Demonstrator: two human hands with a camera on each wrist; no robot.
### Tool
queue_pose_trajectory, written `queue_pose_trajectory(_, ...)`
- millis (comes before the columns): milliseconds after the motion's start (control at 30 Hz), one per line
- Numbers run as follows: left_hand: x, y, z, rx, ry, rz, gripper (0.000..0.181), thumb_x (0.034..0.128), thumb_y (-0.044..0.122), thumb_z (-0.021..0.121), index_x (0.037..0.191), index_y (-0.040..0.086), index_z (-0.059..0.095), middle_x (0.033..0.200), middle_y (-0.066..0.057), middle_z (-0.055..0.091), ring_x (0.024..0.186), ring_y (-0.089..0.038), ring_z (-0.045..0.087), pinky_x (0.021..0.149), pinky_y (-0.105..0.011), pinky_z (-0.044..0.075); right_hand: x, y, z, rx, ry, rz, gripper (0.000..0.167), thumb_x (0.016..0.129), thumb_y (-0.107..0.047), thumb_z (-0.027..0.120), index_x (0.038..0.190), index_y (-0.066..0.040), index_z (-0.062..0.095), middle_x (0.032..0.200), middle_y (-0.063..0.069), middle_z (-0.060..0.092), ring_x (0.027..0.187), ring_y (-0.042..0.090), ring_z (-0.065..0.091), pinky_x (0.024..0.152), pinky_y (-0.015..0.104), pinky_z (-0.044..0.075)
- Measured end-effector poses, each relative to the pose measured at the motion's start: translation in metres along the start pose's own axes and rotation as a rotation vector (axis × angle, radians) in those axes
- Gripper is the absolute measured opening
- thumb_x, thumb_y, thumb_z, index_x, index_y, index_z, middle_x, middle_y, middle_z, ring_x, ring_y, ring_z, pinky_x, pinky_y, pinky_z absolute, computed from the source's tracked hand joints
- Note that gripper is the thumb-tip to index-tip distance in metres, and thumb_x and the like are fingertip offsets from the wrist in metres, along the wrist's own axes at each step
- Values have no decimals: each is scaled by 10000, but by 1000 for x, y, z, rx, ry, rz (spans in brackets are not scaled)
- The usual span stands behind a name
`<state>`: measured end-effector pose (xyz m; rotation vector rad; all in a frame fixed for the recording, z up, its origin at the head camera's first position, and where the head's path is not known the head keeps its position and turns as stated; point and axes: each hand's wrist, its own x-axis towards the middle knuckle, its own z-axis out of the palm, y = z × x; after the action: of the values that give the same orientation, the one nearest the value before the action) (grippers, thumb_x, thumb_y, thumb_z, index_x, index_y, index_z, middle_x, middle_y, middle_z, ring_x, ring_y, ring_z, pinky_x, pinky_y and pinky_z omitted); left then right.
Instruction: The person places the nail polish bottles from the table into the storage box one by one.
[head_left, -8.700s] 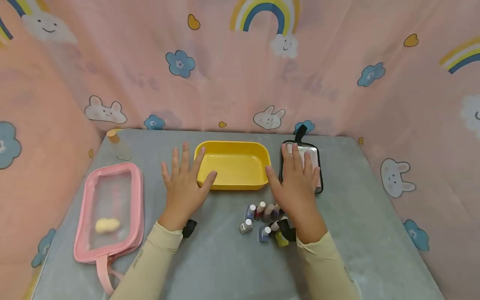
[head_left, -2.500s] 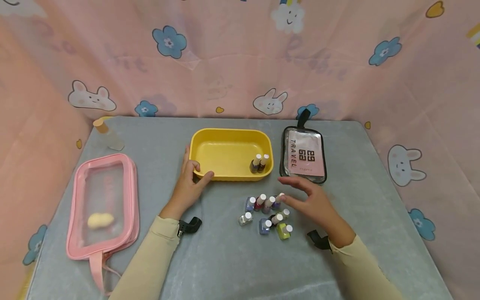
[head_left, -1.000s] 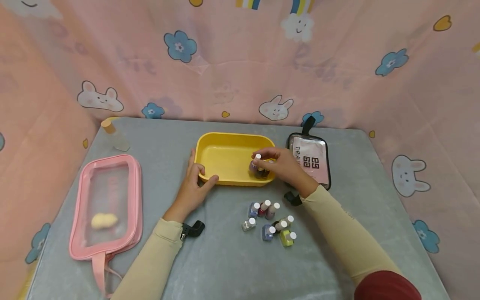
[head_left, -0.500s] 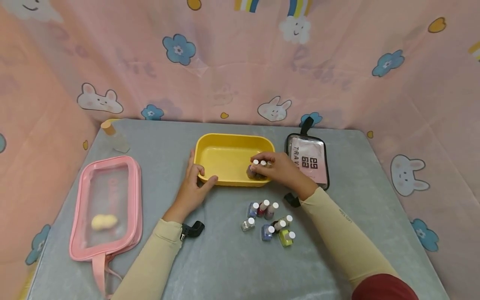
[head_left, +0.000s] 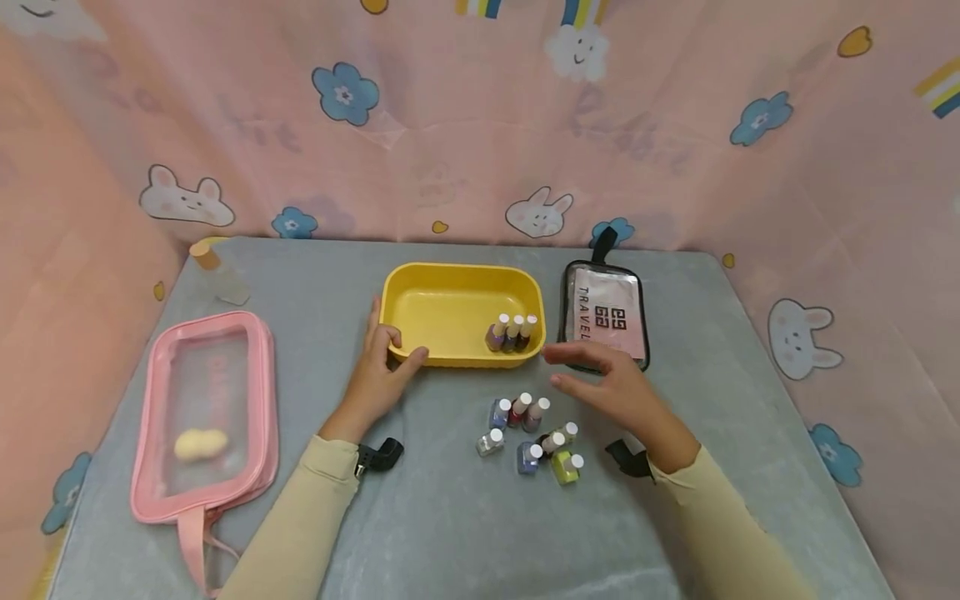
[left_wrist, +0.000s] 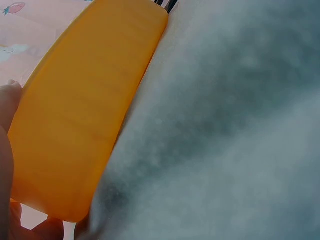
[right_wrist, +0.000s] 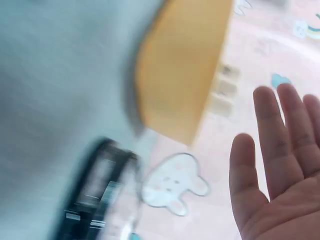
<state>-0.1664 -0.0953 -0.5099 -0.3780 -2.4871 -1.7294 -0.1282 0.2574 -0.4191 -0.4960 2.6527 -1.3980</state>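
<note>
On the grey cloth [head_left: 450, 525], the glossy, shallow yellow tray [head_left: 435, 317], probably light, stiff plastic best steadied at a corner, is gripped there by the left hand [head_left: 372, 382]; the right hand [head_left: 621, 387], fingers spread and holding nothing, is beside the opposite near corner. Small polish bottles, three upright inside at the tray's right [head_left: 512, 340] and eight clustered in front [head_left: 534, 418], have clear, blue, red or yellow-green bodies, likely smooth, breakable glass, best pinched by the pale caps [head_left: 543, 404].
</note>
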Motion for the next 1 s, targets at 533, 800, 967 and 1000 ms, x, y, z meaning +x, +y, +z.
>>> queue_pose_trajectory(533, 4, 0, -3, 12, 10, -13, 437, 1049, 387, 682, 1024, 133, 327, 1780, -89, -63, 1603, -298, 85, 1197, -603, 226, -18, 22, 32, 71, -74, 124, 297, 916, -258, 865, 1189, -159, 797, 1161, -50, 776, 1174, 231, 673, 1068, 608, 445)
queue_pose_trajectory(800, 2, -1, -2, 11, 9, -18, 437, 1046, 387, 689, 1024, 135, 332, 1781, -83, -63, 1601, -299, 102, 1191, -595, 240, -20, 16, 29, 60, -46, 98, 232, 956, -259, 826, 1171, -176, 799, 1147, -64, 777, 1151, 190, 677, 1046, 566, 478)
queue_pose_trajectory(967, 0, -1, 0, 13, 1, -21, 436, 1044, 382, 693, 1026, 136, 334, 1781, -70, -70, 1600, -315, 106, 1191, -600, 243, -11, -7, 9, 13, 8, -67, 194, 958, -107, 806, 1151, -119, 793, 1118, -23, 787, 1073, 167, 690, 1002, 448, 520)
queue_pose_trajectory(1000, 0, -1, 0, 13, -1, -22, 436, 1045, 381, 693, 1027, 136, 334, 1780, -68, -72, 1600, -317, 106, 1192, -602, 241, -7, -13, 4, 8, 17, -107, 202, 952, -65, 801, 1152, -98, 790, 1114, -6, 788, 1064, 170, 690, 992, 425, 526)
